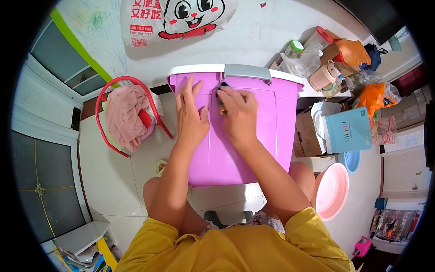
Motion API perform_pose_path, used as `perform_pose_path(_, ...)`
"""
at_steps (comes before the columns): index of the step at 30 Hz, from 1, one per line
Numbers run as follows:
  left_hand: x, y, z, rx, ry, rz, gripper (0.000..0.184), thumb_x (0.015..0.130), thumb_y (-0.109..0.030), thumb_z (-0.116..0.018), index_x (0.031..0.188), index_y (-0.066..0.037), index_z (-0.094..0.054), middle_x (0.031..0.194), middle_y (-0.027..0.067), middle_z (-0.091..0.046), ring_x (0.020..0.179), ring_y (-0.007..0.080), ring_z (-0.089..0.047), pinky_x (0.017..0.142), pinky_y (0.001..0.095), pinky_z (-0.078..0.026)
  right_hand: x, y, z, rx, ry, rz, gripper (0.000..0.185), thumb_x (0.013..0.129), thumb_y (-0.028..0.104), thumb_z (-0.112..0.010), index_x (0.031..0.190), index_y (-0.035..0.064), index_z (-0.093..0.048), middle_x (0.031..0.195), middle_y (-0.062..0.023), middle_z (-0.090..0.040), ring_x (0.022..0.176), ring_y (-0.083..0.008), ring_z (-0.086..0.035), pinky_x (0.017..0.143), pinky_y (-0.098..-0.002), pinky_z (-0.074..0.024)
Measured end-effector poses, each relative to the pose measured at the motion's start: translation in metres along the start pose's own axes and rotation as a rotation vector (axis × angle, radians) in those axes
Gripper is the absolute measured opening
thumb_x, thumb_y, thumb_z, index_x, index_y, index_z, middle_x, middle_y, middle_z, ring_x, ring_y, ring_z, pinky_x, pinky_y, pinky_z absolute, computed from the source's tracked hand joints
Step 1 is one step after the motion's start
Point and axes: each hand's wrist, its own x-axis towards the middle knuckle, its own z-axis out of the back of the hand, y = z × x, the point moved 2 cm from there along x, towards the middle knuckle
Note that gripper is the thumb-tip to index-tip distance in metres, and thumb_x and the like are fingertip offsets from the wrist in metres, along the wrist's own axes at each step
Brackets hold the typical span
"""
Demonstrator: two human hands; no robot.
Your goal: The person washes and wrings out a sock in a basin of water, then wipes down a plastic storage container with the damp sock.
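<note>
A large purple storage box stands between the person's knees, its broad side facing me. Along its far edge runs a white lid rim with a grey latch. My left hand lies against the left part of this side, fingers stretched out and holding nothing. Just to the right, my right hand is closed over a small dark and yellow cloth pressed on the purple surface. Most of the cloth is hidden under the fingers, so its exact kind is unclear.
At left is a red-framed child's chair heaped with pink clothing. To the right are a blue box, a pink basin and a blue basin. A pink jug stands among jars and bags. A white printed bag hangs ahead.
</note>
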Motion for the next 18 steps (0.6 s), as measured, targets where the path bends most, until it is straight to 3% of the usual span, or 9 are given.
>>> perform_pose_path(3, 0.0, 0.002, 0.0, 0.002, -0.017, -0.03, 0.089, 0.074, 0.013, -0.062, 0.152, -0.004, -0.022, 0.139, 0.0149, -0.053, 0.131, 0.039, -0.041, 0.114, 0.0467, -0.03, 0.014, 0.017, -0.01, 0.061, 0.002, 0.067, 0.042, 0.072, 0.007, -0.068, 0.114, 0.0028, -0.067, 0.12, -0.0074, -0.066, 0.104, -0.0295, -0.055, 0.09, -0.0434, -0.0424)
perform_pose_path(5, 0.0, 0.005, -0.003, -0.045, -0.066, -0.013, 0.091, 0.071, 0.013, -0.063, 0.152, -0.003, -0.023, 0.131, 0.0165, -0.055, 0.129, 0.0387, -0.044, 0.112, 0.0468, -0.031, 0.022, 0.021, -0.015, -0.099, -0.026, 0.038, 0.046, 0.068, 0.001, -0.068, 0.113, 0.0034, -0.068, 0.12, -0.0065, -0.068, 0.099, -0.0301, -0.057, 0.087, -0.0399, -0.0458)
perform_pose_path(8, 0.0, 0.007, -0.004, -0.092, -0.104, 0.005, 0.093, 0.069, 0.014, -0.064, 0.152, -0.002, -0.023, 0.127, 0.0186, -0.053, 0.126, 0.0379, -0.046, 0.111, 0.0455, -0.033, 0.021, 0.019, -0.022, -0.149, 0.04, 0.026, 0.047, 0.066, 0.002, -0.07, 0.113, 0.0016, -0.067, 0.121, -0.0082, -0.067, 0.098, -0.0309, -0.057, 0.086, -0.0395, -0.0476)
perform_pose_path(15, -0.001, 0.004, 0.0, -0.081, -0.094, 0.042, 0.094, 0.07, 0.014, -0.066, 0.152, -0.001, -0.023, 0.129, 0.0204, -0.051, 0.125, 0.0369, -0.047, 0.107, 0.044, -0.037, 0.008, 0.012, -0.015, -0.012, 0.068, -0.033, 0.048, 0.068, 0.0, -0.069, 0.116, 0.0017, -0.067, 0.124, -0.0108, -0.065, 0.099, -0.0321, -0.057, 0.087, -0.039, -0.0491)
perform_pose_path(18, 0.001, 0.009, -0.001, -0.116, -0.112, 0.076, 0.094, 0.07, 0.013, -0.067, 0.152, -0.001, -0.022, 0.13, 0.02, -0.05, 0.126, 0.037, -0.047, 0.107, 0.0442, -0.038, 0.018, 0.019, -0.022, 0.054, 0.018, 0.079, 0.041, 0.073, 0.004, -0.067, 0.114, -0.001, -0.067, 0.124, -0.0118, -0.064, 0.102, -0.0325, -0.056, 0.093, -0.0386, -0.0469)
